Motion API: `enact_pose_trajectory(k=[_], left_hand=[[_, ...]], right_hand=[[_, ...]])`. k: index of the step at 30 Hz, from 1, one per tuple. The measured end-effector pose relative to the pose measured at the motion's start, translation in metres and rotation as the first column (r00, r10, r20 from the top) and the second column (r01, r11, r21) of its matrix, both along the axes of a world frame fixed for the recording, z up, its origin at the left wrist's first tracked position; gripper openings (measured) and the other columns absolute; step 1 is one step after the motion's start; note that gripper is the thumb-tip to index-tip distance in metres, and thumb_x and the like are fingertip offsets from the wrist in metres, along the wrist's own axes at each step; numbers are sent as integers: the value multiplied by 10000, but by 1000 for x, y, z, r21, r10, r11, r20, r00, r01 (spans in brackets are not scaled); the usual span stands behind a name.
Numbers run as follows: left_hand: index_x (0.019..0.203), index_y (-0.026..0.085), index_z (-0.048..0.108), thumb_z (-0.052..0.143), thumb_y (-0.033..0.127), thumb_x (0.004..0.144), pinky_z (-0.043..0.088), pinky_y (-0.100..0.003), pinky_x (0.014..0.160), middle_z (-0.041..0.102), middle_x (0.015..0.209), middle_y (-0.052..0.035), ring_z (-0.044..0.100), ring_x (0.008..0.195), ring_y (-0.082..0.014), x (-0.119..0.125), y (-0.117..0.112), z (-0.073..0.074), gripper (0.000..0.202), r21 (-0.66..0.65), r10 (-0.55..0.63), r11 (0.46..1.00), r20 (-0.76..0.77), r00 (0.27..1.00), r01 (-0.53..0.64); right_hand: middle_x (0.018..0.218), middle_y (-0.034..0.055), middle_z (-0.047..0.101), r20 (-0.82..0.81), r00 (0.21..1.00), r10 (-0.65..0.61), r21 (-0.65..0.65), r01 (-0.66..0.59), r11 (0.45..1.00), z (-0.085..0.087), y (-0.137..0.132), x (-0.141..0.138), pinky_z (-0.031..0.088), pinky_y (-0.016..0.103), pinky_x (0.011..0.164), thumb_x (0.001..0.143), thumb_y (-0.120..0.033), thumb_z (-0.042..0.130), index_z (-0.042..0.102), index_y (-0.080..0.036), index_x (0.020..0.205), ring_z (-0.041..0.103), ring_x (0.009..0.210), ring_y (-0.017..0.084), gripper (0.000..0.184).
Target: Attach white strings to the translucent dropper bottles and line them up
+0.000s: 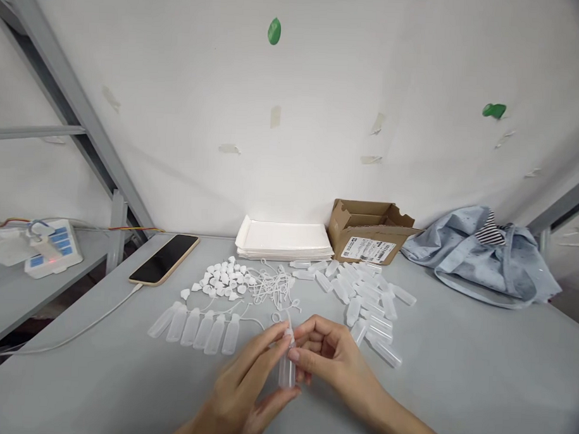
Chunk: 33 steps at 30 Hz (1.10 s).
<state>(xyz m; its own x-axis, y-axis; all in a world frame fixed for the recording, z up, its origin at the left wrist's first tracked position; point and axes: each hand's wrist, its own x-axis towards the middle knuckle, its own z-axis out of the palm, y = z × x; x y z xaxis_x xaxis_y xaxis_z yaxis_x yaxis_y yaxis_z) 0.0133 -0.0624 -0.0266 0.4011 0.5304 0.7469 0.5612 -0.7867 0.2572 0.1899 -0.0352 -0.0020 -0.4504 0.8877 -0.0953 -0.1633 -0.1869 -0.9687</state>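
Between my hands stands a small translucent plastic bottle (286,372), roughly upright, with a thin white looped strap (288,316) at its neck. My left hand (246,383) grips it, fingers at the neck and thumb near the base. From the other side, my right hand (329,354) closes its thumb and fingers on the upper part of the same bottle. To the left lies a row of several bottles (189,328) with straps at their necks. White caps (224,278) and loose looped straps (270,285) are heaped behind. More bottles (366,295) lie scattered on the right.
On the grey table (122,376) a phone (165,259) lies at the left with its cable (81,338). At the back are a stack of white trays (285,239), an opened cardboard box (372,236) and a light blue cloth bag (482,258). A power strip (55,250) sits far left.
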Motion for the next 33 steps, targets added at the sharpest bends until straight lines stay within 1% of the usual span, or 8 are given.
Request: enact_pose_trajectory(k=[5, 8, 12, 16, 19, 23, 28, 33], left_hand=[[1249, 95, 467, 576, 234, 870, 513, -266, 930, 571, 1206, -168, 577, 1119, -200, -1, -4, 4, 419, -64, -40, 997, -1, 999, 40], [1269, 141, 457, 576, 280, 871, 534, -242, 887, 598, 1167, -132, 608, 1066, -184, -17, -13, 3, 438, -98, -28, 995, -66, 997, 21], [1306, 232, 470, 530, 279, 888, 527, -191, 868, 617, 1210, -69, 636, 1033, -168, -84, -27, -4, 425, -87, 78, 990, -324, 943, -111], [1234, 323, 540, 498, 271, 875, 536, -197, 823, 649, 1179, -16, 653, 1006, -184, -169, -38, -4, 365, -127, 210, 946, -461, 862, -298], [1135, 304, 617, 520, 270, 834, 527, -270, 858, 663, 1158, -47, 654, 993, -218, -203, -39, 3, 318, -183, 237, 898, -563, 792, -399], [1055, 285, 663, 584, 236, 758, 539, -274, 828, 682, 1123, -51, 662, 976, -238, -205, -32, 17, 311, -275, 178, 857, -636, 751, -435], [1111, 311, 648, 590, 144, 694, 557, -228, 766, 675, 1151, -27, 679, 949, -217, -195, -27, 33, 453, -354, 91, 849, -634, 768, -392], [1114, 303, 651, 576, 102, 690, 553, -199, 741, 643, 1206, -35, 679, 951, -207, -195, -27, 37, 475, -422, 56, 807, -644, 763, -414]], right_hand=[[680, -3, 630, -104, 987, 124, -32, -128, 991, -7, 3, 1, 422, 192, 491, 703, -328, 749, 608, -129, 826, 558, 502, 65, 273], [802, 28, 658, -78, 971, 228, -31, -231, 973, -7, 1, 3, 424, 193, 526, 733, -335, 726, 610, -147, 925, 620, 627, 99, 292], [1009, 77, 659, 48, 978, 205, 22, -206, 978, 4, -1, 8, 443, 227, 593, 798, -383, 653, 573, -184, 1067, 648, 740, 128, 344], [970, 77, 676, 142, 980, 139, 63, -150, 987, 14, 0, 11, 454, 268, 624, 843, -419, 582, 568, -186, 1049, 641, 724, 139, 312], [928, 74, 681, 185, 973, 134, 62, -148, 987, 13, 1, 11, 455, 279, 628, 846, -434, 574, 561, -183, 1050, 633, 705, 141, 323], [890, 63, 680, 214, 969, 126, 63, -142, 988, 9, 4, 12, 446, 270, 617, 852, -436, 566, 554, -184, 1049, 625, 679, 131, 320], [847, 60, 681, 258, 963, 78, 79, -101, 992, 9, 8, 16, 448, 281, 618, 854, -456, 551, 563, -179, 1016, 618, 667, 136, 321], [814, 59, 681, 294, 954, 68, 73, -93, 993, 8, 10, 13, 454, 291, 611, 846, -468, 552, 570, -174, 1011, 619, 654, 143, 337]])
